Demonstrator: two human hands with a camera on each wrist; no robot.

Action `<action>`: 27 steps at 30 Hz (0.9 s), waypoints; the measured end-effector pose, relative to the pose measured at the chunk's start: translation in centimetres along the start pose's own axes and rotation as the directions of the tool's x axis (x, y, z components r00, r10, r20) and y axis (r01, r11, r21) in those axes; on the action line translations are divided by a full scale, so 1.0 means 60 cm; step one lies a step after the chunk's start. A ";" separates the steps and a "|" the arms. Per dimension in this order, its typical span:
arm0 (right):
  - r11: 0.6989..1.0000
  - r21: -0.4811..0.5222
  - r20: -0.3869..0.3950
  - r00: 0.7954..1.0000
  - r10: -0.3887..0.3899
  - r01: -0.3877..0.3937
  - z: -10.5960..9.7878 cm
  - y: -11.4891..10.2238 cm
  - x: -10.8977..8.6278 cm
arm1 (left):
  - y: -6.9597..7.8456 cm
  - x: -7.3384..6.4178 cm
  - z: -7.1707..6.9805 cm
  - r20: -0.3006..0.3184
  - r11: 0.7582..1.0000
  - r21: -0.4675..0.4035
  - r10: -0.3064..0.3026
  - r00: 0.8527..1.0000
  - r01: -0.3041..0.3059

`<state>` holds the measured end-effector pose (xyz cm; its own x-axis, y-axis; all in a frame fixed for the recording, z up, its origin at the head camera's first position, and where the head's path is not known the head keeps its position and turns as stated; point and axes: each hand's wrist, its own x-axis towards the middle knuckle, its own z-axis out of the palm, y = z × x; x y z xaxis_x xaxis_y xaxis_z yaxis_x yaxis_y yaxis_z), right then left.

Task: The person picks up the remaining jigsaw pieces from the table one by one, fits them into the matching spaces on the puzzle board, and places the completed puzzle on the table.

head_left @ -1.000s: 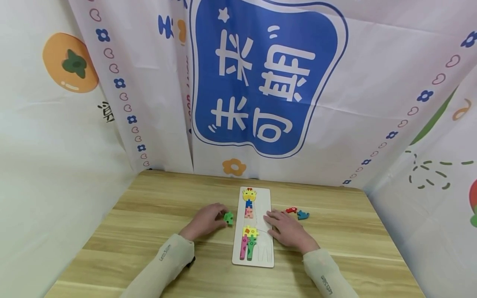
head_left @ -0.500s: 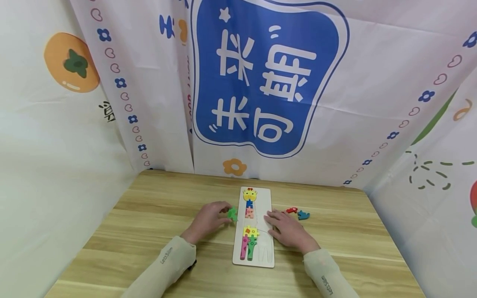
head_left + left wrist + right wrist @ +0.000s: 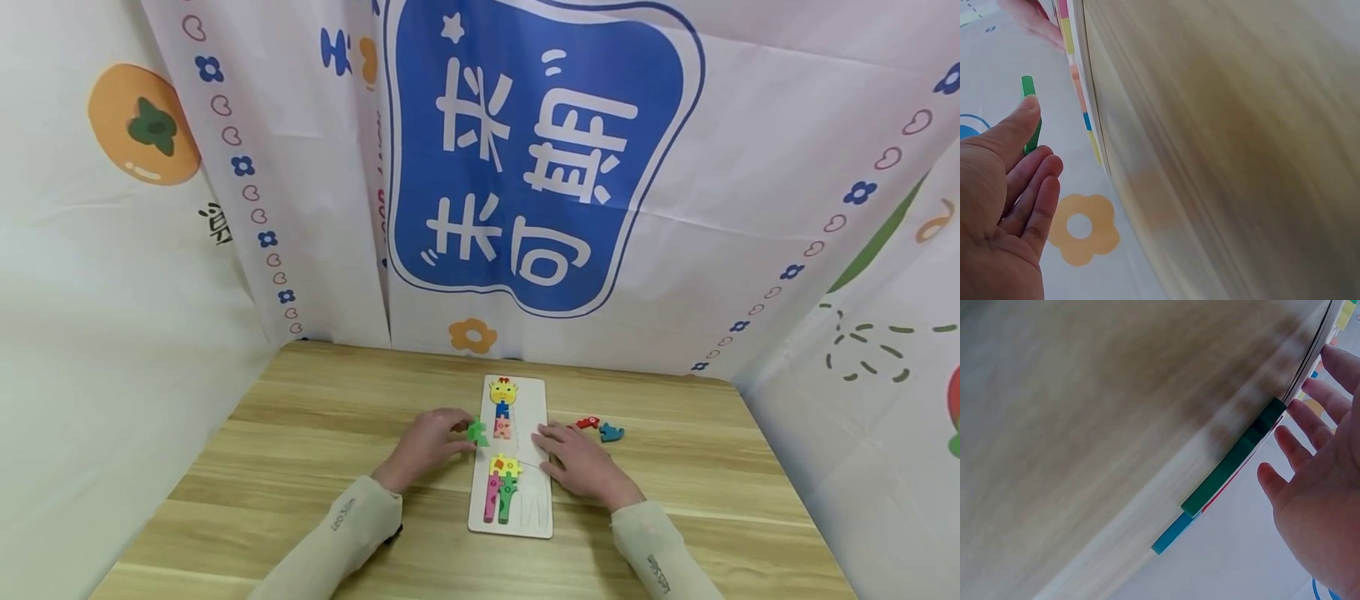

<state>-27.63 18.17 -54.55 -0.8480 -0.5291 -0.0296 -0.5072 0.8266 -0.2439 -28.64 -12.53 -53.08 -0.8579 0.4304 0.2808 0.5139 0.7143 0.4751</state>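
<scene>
My left hand (image 3: 429, 442) pinches a green puzzle piece (image 3: 477, 432) between thumb and fingers, over the left edge of a white puzzle board (image 3: 529, 400). In the left wrist view the green piece (image 3: 1030, 134) is tilted up, clear of the table. Set in the board are a giraffe head (image 3: 502, 392), a blue piece (image 3: 502, 410), a pink piece (image 3: 502, 429), a yellow piece (image 3: 505, 466), a magenta leg (image 3: 491, 500) and a green leg (image 3: 507, 502). My right hand (image 3: 581, 465) rests with extended fingers at the board's right edge.
Beyond my right hand lie a loose red piece (image 3: 587, 422) and a blue piece (image 3: 611, 432). A dark green piece (image 3: 1235, 459) shows beside the right fingers in the right wrist view. Printed cloth (image 3: 637, 333) stands behind the wooden table (image 3: 337, 392).
My left hand has lifted the green piece and carried it rightward, from beside the board to over its left edge. My right hand has stayed in place.
</scene>
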 end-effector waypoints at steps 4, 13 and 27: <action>1.000 0.005 0.005 1.000 0.000 0.000 -0.001 0.000 0.000 | 0.009 0.009 0.009 0.034 1.000 -0.017 -0.011 0.999 0.011; 1.000 0.013 0.015 1.000 0.021 -0.021 -0.007 0.000 0.004 | 0.031 0.039 0.033 0.121 1.000 0.016 -0.019 0.992 0.018; 1.000 0.006 0.017 1.000 0.017 -0.017 -0.002 0.003 0.005 | 0.036 0.059 0.056 0.176 0.996 0.090 -0.040 0.984 0.025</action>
<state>-28.00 18.18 -54.48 -0.8536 -0.5185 -0.0500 -0.4920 0.8341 -0.2494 -30.55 -7.60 -53.83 -0.8637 0.4917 0.1105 0.4909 0.7714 0.4050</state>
